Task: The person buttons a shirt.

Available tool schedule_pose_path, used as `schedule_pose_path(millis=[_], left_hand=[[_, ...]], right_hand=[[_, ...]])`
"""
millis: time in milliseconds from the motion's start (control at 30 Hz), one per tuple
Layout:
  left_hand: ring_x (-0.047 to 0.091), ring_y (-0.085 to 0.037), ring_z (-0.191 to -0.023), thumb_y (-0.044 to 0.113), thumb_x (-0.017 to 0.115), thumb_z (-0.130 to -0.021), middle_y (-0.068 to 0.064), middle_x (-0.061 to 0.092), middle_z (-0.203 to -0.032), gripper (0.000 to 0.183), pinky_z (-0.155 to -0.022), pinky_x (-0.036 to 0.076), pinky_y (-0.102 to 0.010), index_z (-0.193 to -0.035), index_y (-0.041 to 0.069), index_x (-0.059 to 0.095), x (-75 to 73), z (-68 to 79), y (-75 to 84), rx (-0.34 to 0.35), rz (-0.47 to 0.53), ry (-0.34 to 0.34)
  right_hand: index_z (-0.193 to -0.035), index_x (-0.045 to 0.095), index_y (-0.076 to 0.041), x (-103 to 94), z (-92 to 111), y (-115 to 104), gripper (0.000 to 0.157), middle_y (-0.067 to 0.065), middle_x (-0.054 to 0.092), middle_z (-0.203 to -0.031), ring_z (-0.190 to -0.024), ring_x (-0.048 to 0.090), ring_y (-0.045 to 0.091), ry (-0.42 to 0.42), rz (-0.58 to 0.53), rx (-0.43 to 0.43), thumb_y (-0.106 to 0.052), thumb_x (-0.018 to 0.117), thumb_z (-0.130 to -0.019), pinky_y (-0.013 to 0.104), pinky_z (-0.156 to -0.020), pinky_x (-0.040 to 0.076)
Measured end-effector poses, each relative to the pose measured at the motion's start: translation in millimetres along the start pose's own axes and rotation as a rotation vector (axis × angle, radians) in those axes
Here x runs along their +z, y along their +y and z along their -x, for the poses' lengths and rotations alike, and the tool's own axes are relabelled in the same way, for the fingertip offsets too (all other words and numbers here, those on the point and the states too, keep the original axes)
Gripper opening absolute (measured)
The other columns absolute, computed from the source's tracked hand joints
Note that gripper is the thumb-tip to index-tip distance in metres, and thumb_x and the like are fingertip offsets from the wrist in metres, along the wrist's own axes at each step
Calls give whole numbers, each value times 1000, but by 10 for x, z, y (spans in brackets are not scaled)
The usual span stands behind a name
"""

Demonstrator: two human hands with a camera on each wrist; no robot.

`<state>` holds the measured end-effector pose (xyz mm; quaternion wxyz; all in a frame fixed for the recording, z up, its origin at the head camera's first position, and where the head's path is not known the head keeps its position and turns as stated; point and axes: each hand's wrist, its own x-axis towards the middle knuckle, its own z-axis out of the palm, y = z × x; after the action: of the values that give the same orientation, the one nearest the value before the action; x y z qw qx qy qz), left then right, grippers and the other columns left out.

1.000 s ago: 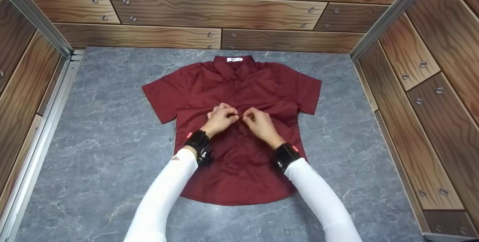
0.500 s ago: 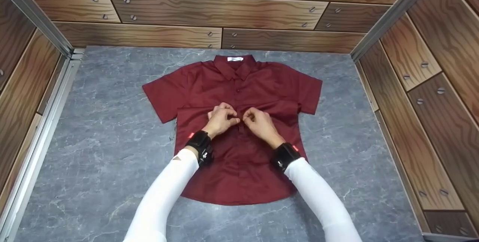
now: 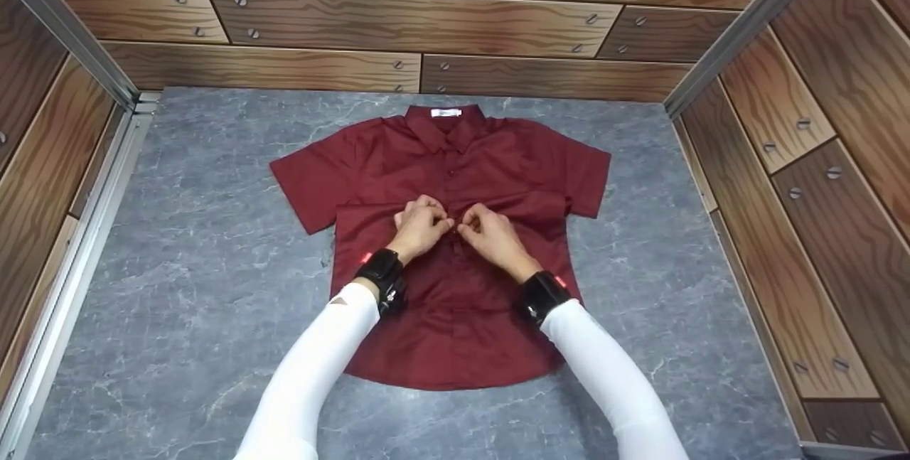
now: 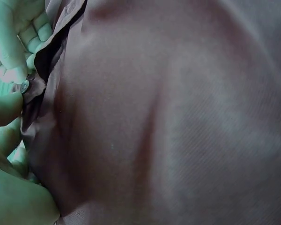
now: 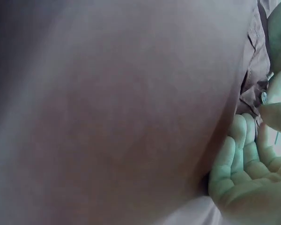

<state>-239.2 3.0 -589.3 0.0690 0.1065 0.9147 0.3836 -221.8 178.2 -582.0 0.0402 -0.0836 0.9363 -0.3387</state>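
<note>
A dark red short-sleeved button-up shirt [image 3: 455, 346] lies front side up, collar at the far end, its middle raised in a crosswise fold. Both hands meet at its front placket. My left hand [image 3: 421, 227] pinches the placket from the left, thumb against fingers. From the right, my right hand [image 3: 494, 234] pinches the cloth, its fingertips almost touching the left ones. Between the fingertips a small shiny button [image 4: 24, 86] shows in the left wrist view. In the right wrist view the button [image 5: 264, 97] sits at the cloth edge. The buttonhole cannot be made out.
The shirt lies on a grey marbled tabletop [image 3: 192, 268]. Wood-patterned panels [image 3: 320, 19] stand at the back and both sides, with metal rails [image 3: 71, 26] at the corners. A white label [image 3: 446, 113] shows inside the collar.
The fingertips have shifted slightly at the placket, and the gap between the two hands has narrowed a little. The shirt stays in place.
</note>
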Motion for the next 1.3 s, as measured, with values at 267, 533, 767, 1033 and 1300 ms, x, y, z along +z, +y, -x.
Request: schedule_pose_path(millis=[267, 533, 767, 1033, 1300], left_hand=[[49, -25, -113, 23, 68, -88, -4, 58, -117, 46, -93, 28, -45, -131, 24, 50, 37, 33, -22, 57, 76, 111], [28, -36, -144, 45, 41, -101, -6, 46, -147, 41, -111, 8, -65, -132, 26, 60, -172, -76, -44, 83, -239, 74], [0, -38, -149, 64, 14, -98, 0, 10, -164, 61, -108, -7, -71, -149, 37, 35, -337, -246, -116, -65, -349, -233], [-4, -35, -150, 62, 30, -97, 1, 6, -164, 59, -108, -3, -72, -151, 38, 29, -492, -422, -170, -74, -382, -281], [-5, -33, -150, 66, 50, -88, 3, 2, -164, 74, -110, -2, -71, -152, 41, 24, -543, -493, -211, -55, -433, -312]], right_hand=[[-98, 67, -13, -81, 210, -84, 12, 2, 61, -92, -81, 59, 18, -54, 268, -226, -21, 64, -89, 34, -72, 50], [-134, 58, -29, -80, 497, -162, 41, 11, 48, -139, -121, 49, 34, -199, 526, -332, -44, 55, -95, 57, -83, 49], [-138, 52, -35, -73, 593, -150, 45, 12, 41, -147, -130, 42, 36, -289, 548, -310, -50, 50, -96, 61, -88, 46], [-140, 49, -38, -87, 644, -197, 47, 12, 39, -148, -129, 43, 36, -327, 572, -334, -53, 49, -95, 60, -88, 47], [-139, 50, -40, -146, 685, -240, 47, 10, 42, -144, -124, 46, 32, -384, 594, -368, -55, 48, -95, 54, -85, 50]])
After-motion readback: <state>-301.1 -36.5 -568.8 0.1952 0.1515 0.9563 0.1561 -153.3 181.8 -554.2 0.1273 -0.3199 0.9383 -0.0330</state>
